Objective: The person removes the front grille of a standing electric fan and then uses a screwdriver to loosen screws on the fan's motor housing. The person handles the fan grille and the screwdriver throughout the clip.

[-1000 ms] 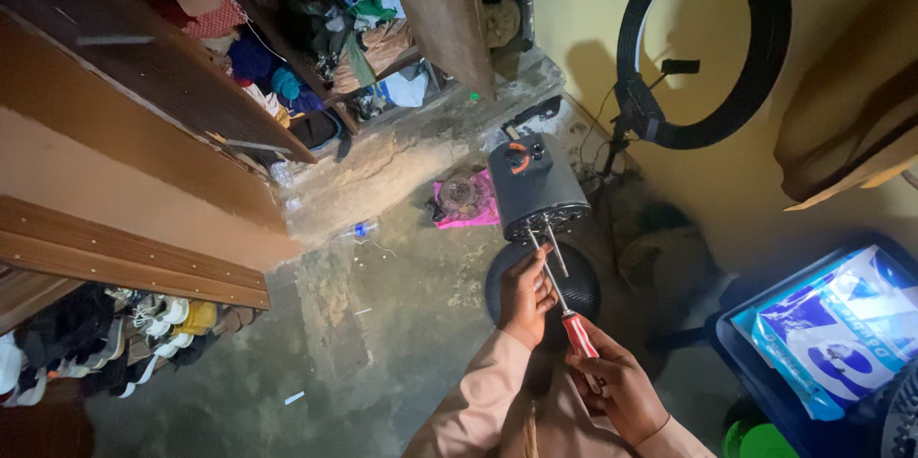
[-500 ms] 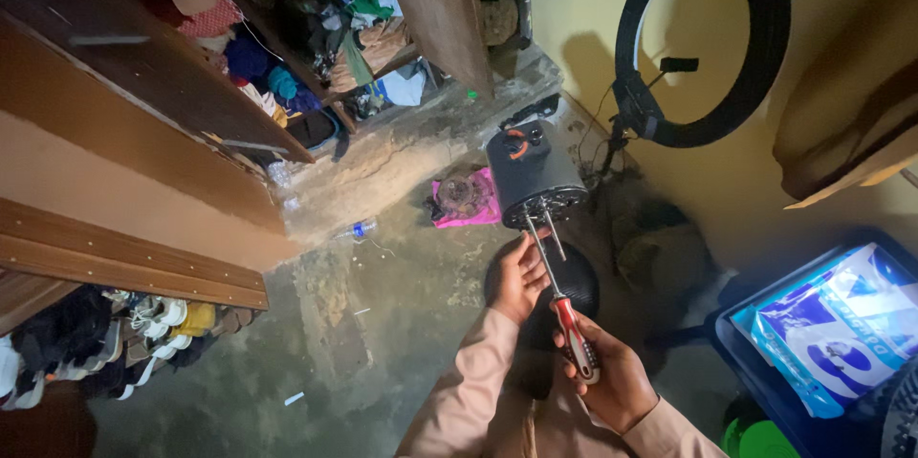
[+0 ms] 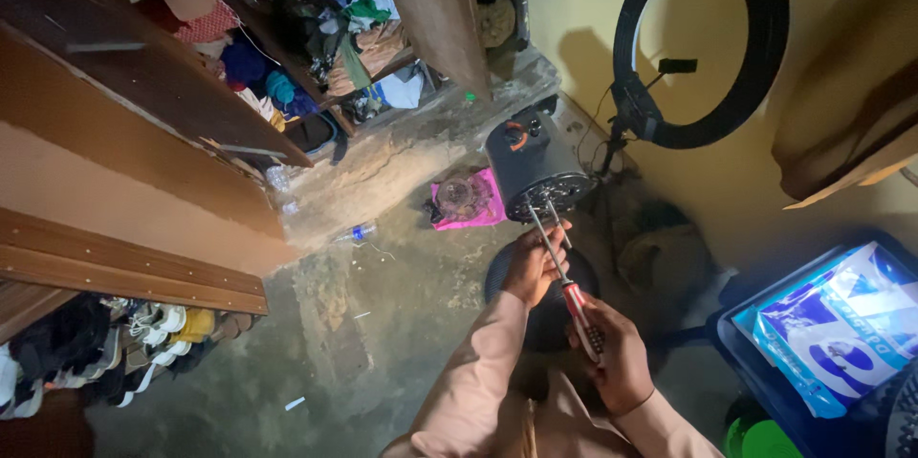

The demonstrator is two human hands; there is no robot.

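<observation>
Screwdriver [image 3: 566,272] was the tool in hand, and its long axis set the whole arrangement: it ran from near right to far left, rising from the red grip low in the view up to the metal tip at the underside of the dark motor housing [image 3: 532,163]. Nearest the camera, the right hand [image 3: 612,355] was wrapped tight around the red-and-dark grip, fingers curled fully about it, with the shaft leaving the fist toward the far side. Just beyond, the left hand [image 3: 532,267] sat partway along the bare shaft, fingers gathered loosely at it beside a second thin metal rod that stuck down from the housing; whether those fingers pinched the shaft or only steadied it could not be told. That left hand was the nearer of the two to the housing, lying just below its grilled rim, while the right hand stood well back at the tool's other end. Under both hands lay a dark round base [image 3: 583,278]. Farther off, the housing tilted its orange-marked top away from the camera, with a pink cloth [image 3: 483,205] on the concrete floor [image 3: 382,324] to its left and a black ring light [image 3: 703,42] against the yellow wall on the far right.
</observation>
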